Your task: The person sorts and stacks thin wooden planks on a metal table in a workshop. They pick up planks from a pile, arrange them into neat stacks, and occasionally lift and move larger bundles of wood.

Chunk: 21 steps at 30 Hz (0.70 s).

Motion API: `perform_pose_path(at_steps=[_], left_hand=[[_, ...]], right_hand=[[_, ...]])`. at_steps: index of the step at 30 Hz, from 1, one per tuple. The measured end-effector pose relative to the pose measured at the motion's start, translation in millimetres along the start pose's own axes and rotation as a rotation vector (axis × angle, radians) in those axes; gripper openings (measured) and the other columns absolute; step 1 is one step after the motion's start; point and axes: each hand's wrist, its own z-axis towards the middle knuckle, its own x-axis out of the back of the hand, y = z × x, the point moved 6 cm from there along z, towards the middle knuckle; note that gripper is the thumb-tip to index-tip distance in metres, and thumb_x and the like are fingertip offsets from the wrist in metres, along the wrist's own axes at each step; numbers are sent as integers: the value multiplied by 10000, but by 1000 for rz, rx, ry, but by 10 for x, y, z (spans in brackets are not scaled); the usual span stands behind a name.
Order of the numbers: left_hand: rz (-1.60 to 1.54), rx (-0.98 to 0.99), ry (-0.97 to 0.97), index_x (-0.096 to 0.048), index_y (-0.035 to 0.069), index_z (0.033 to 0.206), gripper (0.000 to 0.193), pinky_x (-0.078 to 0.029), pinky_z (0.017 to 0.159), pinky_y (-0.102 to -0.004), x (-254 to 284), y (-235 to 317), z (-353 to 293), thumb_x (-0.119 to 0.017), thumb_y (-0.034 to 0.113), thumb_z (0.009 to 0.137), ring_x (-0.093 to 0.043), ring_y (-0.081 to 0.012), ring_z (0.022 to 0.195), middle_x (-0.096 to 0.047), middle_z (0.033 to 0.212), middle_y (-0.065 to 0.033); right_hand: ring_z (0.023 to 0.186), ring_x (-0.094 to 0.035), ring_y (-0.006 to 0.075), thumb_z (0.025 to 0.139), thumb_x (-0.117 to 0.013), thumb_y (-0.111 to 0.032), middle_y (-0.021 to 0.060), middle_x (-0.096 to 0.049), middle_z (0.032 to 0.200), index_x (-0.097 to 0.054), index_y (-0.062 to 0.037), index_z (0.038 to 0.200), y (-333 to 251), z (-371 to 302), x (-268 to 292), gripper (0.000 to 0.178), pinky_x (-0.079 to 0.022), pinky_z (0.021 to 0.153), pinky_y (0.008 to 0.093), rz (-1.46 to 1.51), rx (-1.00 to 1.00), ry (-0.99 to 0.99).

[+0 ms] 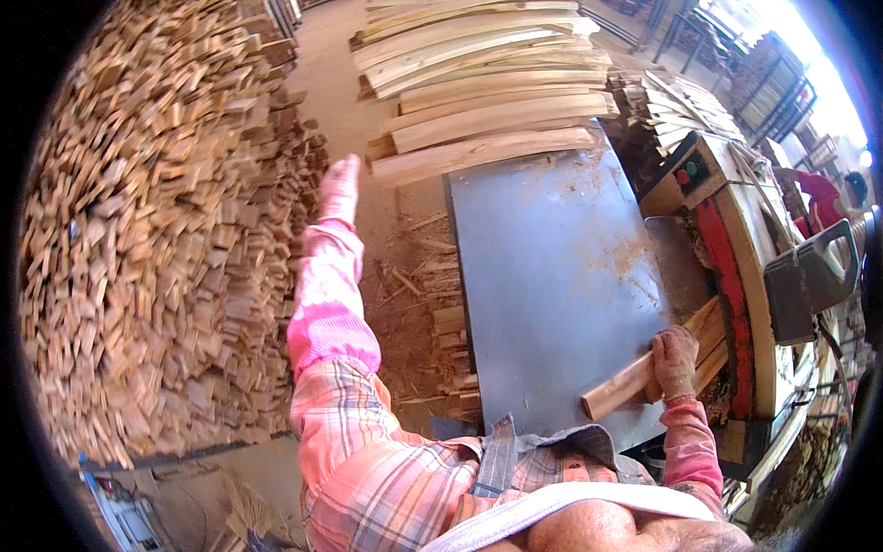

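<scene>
My right hand (676,357), in a pale work glove, is closed over a short wooden board (618,386) at the right of the metal table (552,276). The board's near end lies over the tabletop. More pieces of wood (706,345) lie against its far side, by the machine. My left arm reaches far forward, left of the table. At its end my left hand (339,187) has its fingers stretched out, with nothing visible in it. It is nearest the edge of a big heap of short wood offcuts (166,239).
Long planks (497,124) are stacked across the table's far end. On the right stands a machine (722,276) with a red strip, a button box (692,172) and a dark grey housing (814,285). Scraps (405,281) litter the floor left of the table. Another person (821,198) in red is beyond.
</scene>
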Motion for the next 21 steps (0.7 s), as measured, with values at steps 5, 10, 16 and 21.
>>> perform_pose_path(at_steps=[5, 10, 16, 21], left_hand=[[18, 86, -103, -654, 20, 1361, 710, -465, 1085, -408, 60, -514, 1398, -653, 601, 953, -610, -261, 1291, -678, 1378, -152], [263, 199, -235, -613, 17, 1419, 807, -422, 1141, -444, -962, -89, 1551, -666, 650, 922, -553, -306, 1373, -639, 1432, -174], [236, 89, -460, -643, -45, 1361, 837, -449, 1100, -398, -1412, 209, 1133, -666, 662, 914, -618, -310, 1268, -697, 1308, -188], [365, 188, -549, -694, 2, 1307, 783, -455, 1121, -428, -1274, 228, 185, -631, 678, 917, -621, -366, 1297, -681, 1342, -229]], right_hand=[[1116, -644, 373, 887, -682, -170, 151, -723, 1084, -707, -37, 926, 319, 104, -135, 141, -471, 1003, 488, -58, -37, -20], [1000, -638, 400, 846, -678, -181, 168, -693, 995, -690, -30, 909, 255, 54, -28, 164, -489, 905, 526, -86, -78, -75], [1017, -649, 394, 876, -655, -235, 170, -716, 1029, -728, -33, 923, 430, 78, -96, 220, -500, 919, 515, -154, -90, -206], [1116, -630, 385, 902, -656, -283, 166, -708, 1172, -744, -58, 1002, 927, -115, -156, 262, -476, 982, 512, -142, -242, -183]])
